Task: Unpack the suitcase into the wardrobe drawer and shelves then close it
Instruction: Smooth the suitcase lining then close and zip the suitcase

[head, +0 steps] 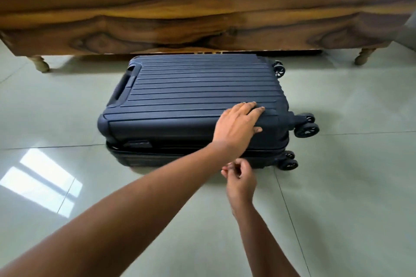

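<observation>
I judged the risk to be the zip: my right hand (239, 176), fingers pinched together at the near seam of the suitcase (193, 105) on something too small to make out, could jam or slip if my left hand (238, 128), spread flat on the lid, let the shells gape. The suitcase lay flat just before the wardrobe (202, 7), its long axis along the wardrobe's front, wheels (307, 123) to the right.

Navy hard-shell suitcase (193, 105) lying flat on the tiled floor (337, 186), lid down, right up against the wooden wardrobe (202, 7). Left hand (238, 128) is pressing flat on the lid's near corner, while right hand (240, 177) pinches something tiny at the front seam, can't tell what.
</observation>
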